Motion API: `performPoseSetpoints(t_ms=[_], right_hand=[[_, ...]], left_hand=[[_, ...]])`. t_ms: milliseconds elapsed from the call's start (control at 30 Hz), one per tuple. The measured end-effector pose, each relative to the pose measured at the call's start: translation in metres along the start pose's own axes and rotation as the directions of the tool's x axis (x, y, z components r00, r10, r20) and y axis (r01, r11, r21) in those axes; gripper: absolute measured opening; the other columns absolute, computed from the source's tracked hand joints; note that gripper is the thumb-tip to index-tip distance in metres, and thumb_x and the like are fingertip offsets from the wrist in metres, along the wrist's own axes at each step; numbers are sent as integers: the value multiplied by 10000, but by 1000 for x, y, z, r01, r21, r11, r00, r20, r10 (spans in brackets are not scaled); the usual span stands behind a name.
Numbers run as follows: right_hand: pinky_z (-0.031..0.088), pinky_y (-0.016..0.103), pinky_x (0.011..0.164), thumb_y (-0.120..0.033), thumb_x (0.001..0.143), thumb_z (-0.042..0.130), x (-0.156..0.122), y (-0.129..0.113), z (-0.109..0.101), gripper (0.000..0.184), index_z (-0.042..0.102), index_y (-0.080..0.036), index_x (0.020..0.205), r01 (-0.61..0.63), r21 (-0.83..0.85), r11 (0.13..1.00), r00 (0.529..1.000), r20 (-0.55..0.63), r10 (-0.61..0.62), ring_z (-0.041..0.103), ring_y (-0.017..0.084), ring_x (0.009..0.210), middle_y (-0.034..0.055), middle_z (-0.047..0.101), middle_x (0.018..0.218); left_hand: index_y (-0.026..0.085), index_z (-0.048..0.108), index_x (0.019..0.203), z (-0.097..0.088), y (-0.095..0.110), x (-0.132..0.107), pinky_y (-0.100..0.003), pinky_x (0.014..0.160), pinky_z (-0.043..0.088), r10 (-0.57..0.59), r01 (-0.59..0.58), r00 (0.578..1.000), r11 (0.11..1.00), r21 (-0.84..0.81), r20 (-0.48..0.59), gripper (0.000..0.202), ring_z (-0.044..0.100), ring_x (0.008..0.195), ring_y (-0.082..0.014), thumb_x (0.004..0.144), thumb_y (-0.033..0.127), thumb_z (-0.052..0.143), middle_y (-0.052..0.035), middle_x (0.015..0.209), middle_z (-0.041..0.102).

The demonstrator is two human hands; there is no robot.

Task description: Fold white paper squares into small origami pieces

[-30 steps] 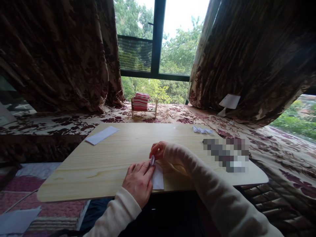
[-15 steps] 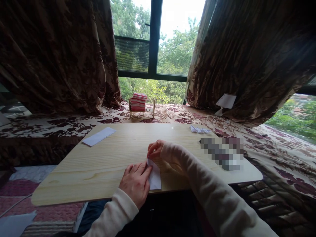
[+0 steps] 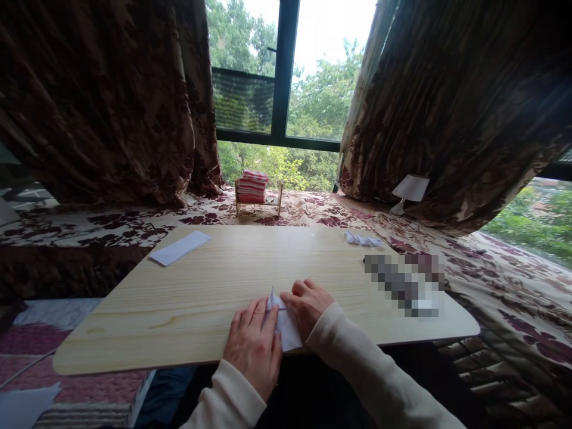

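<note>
A small piece of folded white paper [image 3: 288, 330] lies at the near edge of the wooden table, with a thin flap standing up at its far end. My left hand [image 3: 254, 336] rests on the paper's left side, fingers stretched forward and pressing it to the tabletop. On the other side, my right hand [image 3: 308, 304] has curled fingers, its thumb and index fingertip at the paper's upper right part. The underside of the paper and part of its left edge are hidden by my left hand.
A folded white paper strip [image 3: 180, 248] lies on the table [image 3: 147, 310] at far left. Several small folded paper pieces [image 3: 364, 239] sit at far right, near a pixelated patch. Behind stand a small rack [image 3: 279, 199] with striped cloths [image 3: 252, 186] and a white lamp [image 3: 410, 188].
My right hand has come nearer, from the paper's far tip to its right side. The paper has turned slightly, and a flap now stands up. My left hand stays on it.
</note>
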State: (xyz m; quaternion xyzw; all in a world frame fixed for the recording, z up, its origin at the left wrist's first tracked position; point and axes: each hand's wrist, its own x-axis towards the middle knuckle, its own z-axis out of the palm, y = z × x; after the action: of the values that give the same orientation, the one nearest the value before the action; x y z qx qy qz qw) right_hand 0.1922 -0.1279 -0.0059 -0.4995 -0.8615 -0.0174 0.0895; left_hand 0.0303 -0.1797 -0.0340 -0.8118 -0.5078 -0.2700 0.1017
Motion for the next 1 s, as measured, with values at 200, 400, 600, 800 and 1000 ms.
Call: performPoseSetpoints(t_ms=[200,400,600,800,1000], right_hand=[[347,293,693,-174,767,489,-3,-3,-4,311,588,-230,1056,70,24,997,995,-75,-68,440,187,772,65,552,856],[321,286,627,-226,752,533,-14,-8,0,230,641,-291,944,108,-3,994,992,-65,-108,437,182,746,53,554,821],[321,273,618,-253,753,547,-15,-11,5,228,628,-272,965,117,-7,993,992,-49,-117,431,173,741,56,554,832],[344,273,634,-278,722,569,-16,-12,3,245,627,-266,960,100,22,995,994,-40,-99,432,178,743,58,549,824],[382,298,656,-373,603,649,-10,-10,1,417,641,-232,995,135,83,987,990,19,-137,444,199,737,78,553,832]], left_hand=[[163,436,1246,-6,-13,-22,-445,965,269,101,-99,995,990,104,-9,448,352,1208,-243,813,274,421,-99,1307,452],[207,438,1247,-8,-14,-20,-463,947,276,110,-114,993,987,115,43,439,383,1184,-244,824,318,404,-87,1294,469],[187,446,1245,-21,-15,-33,-423,983,245,162,-157,987,976,149,-17,465,349,1215,-233,801,324,429,-85,1317,445],[120,479,1220,-4,0,-16,-428,913,335,136,-126,990,965,232,-25,520,460,1129,-270,808,430,416,-139,1237,523],[110,497,1202,2,4,-11,-448,908,319,104,-89,994,958,271,-40,553,466,1126,-279,806,483,396,-143,1240,519]])
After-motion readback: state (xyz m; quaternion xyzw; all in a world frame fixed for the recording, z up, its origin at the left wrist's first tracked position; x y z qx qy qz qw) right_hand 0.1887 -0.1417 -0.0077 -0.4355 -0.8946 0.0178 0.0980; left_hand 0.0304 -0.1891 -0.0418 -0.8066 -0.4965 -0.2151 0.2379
